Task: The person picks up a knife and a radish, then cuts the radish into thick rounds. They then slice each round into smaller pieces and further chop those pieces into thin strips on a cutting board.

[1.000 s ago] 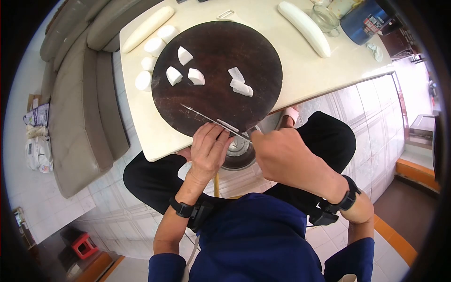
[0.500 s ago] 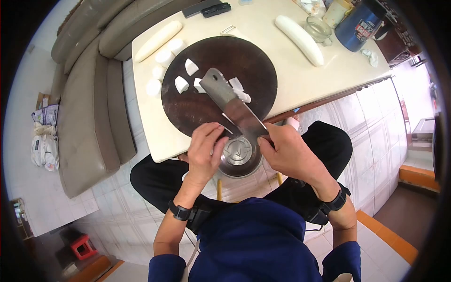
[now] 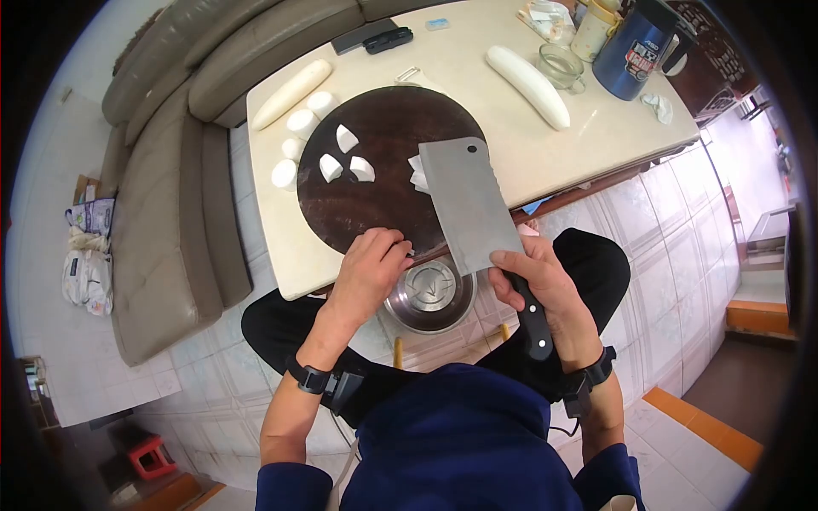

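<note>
My right hand point(image 3: 545, 285) grips the black handle of a cleaver point(image 3: 469, 200), its broad blade tilted over the right side of a round dark chopping board point(image 3: 383, 204). My left hand point(image 3: 372, 266) is at the board's near edge, fingers curled together around something small, mostly hidden. Three white radish wedges point(image 3: 331, 168) lie on the board's left half. More cut radish pieces point(image 3: 417, 175) show partly from behind the blade. Below the board's near edge stands a metal bowl point(image 3: 430, 295).
Peeled radish chunks point(image 3: 302, 123) and a whole radish point(image 3: 292, 94) lie left of the board. Another radish point(image 3: 528, 87) is at right, beside a glass cup point(image 3: 561, 68) and a blue flask point(image 3: 635, 49). Behind the board lies a peeler point(image 3: 411, 77). A sofa point(image 3: 175, 221) stands left.
The cleaver has turned so its flat face shows, and its handle has come down to the right. My left hand has closed more over the thin white piece seen earlier.
</note>
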Demonstrator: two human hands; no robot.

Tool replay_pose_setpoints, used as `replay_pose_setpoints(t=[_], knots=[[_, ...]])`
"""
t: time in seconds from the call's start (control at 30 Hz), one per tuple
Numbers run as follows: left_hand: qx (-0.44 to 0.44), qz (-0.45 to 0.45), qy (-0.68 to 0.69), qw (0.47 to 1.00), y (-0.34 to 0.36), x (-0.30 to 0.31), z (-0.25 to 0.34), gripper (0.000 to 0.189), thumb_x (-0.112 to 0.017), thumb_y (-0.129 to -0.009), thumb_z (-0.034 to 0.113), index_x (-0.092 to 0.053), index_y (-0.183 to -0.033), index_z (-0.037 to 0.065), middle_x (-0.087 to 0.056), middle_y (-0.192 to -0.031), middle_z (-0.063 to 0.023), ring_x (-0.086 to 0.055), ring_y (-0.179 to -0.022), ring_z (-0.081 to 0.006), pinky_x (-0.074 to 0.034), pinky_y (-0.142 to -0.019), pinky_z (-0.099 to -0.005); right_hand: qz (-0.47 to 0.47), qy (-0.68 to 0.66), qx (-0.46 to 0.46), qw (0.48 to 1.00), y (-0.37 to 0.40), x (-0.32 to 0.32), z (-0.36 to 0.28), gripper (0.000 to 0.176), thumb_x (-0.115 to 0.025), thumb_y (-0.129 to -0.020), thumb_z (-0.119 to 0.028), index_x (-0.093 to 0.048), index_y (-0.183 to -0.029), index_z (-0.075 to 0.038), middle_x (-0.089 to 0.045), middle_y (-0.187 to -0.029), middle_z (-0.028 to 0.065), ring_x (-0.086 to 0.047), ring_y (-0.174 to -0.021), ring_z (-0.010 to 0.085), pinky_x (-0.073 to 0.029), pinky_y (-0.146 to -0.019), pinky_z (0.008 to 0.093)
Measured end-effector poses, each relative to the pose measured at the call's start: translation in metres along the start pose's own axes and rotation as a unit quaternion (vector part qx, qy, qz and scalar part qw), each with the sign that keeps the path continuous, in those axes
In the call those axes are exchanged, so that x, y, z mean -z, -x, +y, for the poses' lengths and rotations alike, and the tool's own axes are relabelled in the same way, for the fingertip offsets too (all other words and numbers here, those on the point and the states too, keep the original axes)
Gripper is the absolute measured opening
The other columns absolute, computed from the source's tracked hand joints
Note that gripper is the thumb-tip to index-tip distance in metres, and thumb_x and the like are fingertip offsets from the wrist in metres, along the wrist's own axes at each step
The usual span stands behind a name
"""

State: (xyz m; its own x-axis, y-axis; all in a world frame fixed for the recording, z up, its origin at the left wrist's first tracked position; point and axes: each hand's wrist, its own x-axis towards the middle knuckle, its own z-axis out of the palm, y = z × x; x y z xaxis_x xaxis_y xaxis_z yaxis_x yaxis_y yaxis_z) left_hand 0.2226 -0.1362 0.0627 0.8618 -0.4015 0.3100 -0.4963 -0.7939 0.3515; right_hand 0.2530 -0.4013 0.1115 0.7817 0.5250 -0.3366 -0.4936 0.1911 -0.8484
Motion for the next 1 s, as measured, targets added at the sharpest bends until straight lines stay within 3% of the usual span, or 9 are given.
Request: replay_pose_setpoints(t=[0.23, 0.37, 0.47, 0.5, 0.53, 0.57, 0.6, 0.67, 1.0], knots=[[-0.031, 0.096, -0.065, 0.993, 0.006, -0.012, 0.007, 0.024, -0.074, -0.075, 0.002, -0.059, -0.094, 0.005, -0.059, -0.094, -0.0107, -0.058, -0.089, -0.0303, -0.046, -0.074, -0.0407, -0.022, -0.051, -0.036, 0.998, 0.011, 0.001, 0.016, 0.021, -0.056, -0.093, -0.015, -0.057, -0.076, -0.002, -0.056, -0.061, 0.0040, -0.046, -0.043, 0.0081, -0.034, -0.044, 0.0223], [-0.008, 0.104, -0.074, 0.992, 0.009, -0.013, 0.012, 0.018, -0.068, -0.082, 0.005, -0.059, -0.097, 0.002, -0.060, -0.099, -0.0111, -0.059, -0.097, -0.0314, -0.047, -0.082, -0.0407, -0.027, -0.072, -0.054, 0.996, 0.013, -0.006, 0.018, 0.021, -0.056, -0.093, -0.015, -0.057, -0.076, -0.003, -0.056, -0.061, 0.0037, -0.045, -0.043, 0.0078, -0.034, -0.044, 0.0221], [0.106, 0.178, 0.087, 0.974, 0.006, -0.008, 0.029, 0.011, -0.061, -0.092, 0.006, -0.056, -0.101, 0.001, -0.064, -0.107, -0.0135, -0.062, -0.104, -0.0304, -0.051, -0.086, -0.0406, -0.045, -0.078, -0.052, 0.995, 0.014, -0.011, 0.017, 0.020, -0.057, -0.093, -0.015, -0.058, -0.077, -0.003, -0.056, -0.061, 0.0038, -0.045, -0.043, 0.0076, -0.034, -0.044, 0.0217], [0.266, 0.182, 0.378, 0.868, 0.002, -0.002, 0.036, 0.011, -0.055, -0.097, 0.008, -0.055, -0.104, 0.000, -0.064, -0.111, -0.0156, -0.062, -0.108, -0.0288, -0.052, -0.090, -0.0399, -0.048, -0.075, -0.054, 0.995, 0.013, -0.013, 0.017, 0.020, -0.057, -0.093, -0.015, -0.058, -0.077, -0.003, -0.056, -0.061, 0.0038, -0.045, -0.043, 0.0076, -0.034, -0.044, 0.0217], [0.392, 0.165, 0.624, 0.656, 0.001, 0.003, 0.040, 0.012, -0.049, -0.102, 0.011, -0.053, -0.107, 0.000, -0.065, -0.115, -0.0177, -0.063, -0.112, -0.0272, -0.053, -0.093, -0.0392, -0.053, -0.073, -0.056, 0.994, 0.013, -0.015, 0.018, 0.019, -0.057, -0.093, -0.014, -0.059, -0.078, -0.002, -0.056, -0.061, 0.0039, -0.045, -0.043, 0.0076, -0.034, -0.044, 0.0218], [0.391, 0.135, 0.683, 0.602, 0.003, 0.005, 0.039, 0.024, -0.044, -0.105, 0.015, -0.050, -0.121, -0.001, -0.063, -0.120, -0.0172, -0.061, -0.115, -0.0235, -0.053, -0.096, -0.0376, -0.058, -0.070, -0.059, 0.994, 0.014, -0.017, 0.018, 0.019, -0.057, -0.093, -0.014, -0.059, -0.079, -0.002, -0.056, -0.060, 0.0040, -0.045, -0.043, 0.0076, -0.034, -0.044, 0.0219], [0.391, 0.139, 0.684, 0.600, 0.005, 0.006, 0.036, 0.024, -0.044, -0.105, 0.015, -0.050, -0.121, -0.001, -0.063, -0.120, -0.0172, -0.061, -0.115, -0.0235, -0.053, -0.096, -0.0376, -0.061, -0.067, -0.061, 0.994, 0.014, -0.020, 0.018, 0.019, -0.057, -0.093, -0.014, -0.059, -0.079, -0.002, -0.056, -0.060, 0.0040, -0.045, -0.043, 0.0076, -0.034, -0.044, 0.0219], [0.371, 0.088, 0.817, 0.433, 0.009, 0.004, 0.029, 0.033, -0.046, -0.104, 0.014, -0.047, -0.132, -0.003, -0.061, -0.123, -0.0172, -0.062, -0.114, -0.0253, -0.053, -0.097, -0.0396, -0.045, -0.045, -0.075, 0.995, 0.015, -0.025, 0.020, 0.019, -0.056, -0.093, -0.013, -0.060, -0.080, 0.000, -0.058, -0.061, 0.0047, -0.047, -0.043, 0.0085, -0.036, -0.043, 0.0228], [0.405, 0.075, 0.779, 0.473, 0.031, -0.002, 0.025, 0.037, -0.047, -0.104, 0.016, -0.048, -0.134, -0.004, -0.062, -0.123, -0.0153, -0.063, -0.111, -0.0232, -0.053, -0.097, -0.0380, 0.018, 0.152, -0.004, 0.988, 0.026, -0.013, 0.027, 0.020, -0.054, -0.093, -0.011, -0.059, -0.081, 0.004, -0.059, -0.061, 0.0061, -0.052, -0.044, 0.0109, -0.040, -0.043, 0.0248]])
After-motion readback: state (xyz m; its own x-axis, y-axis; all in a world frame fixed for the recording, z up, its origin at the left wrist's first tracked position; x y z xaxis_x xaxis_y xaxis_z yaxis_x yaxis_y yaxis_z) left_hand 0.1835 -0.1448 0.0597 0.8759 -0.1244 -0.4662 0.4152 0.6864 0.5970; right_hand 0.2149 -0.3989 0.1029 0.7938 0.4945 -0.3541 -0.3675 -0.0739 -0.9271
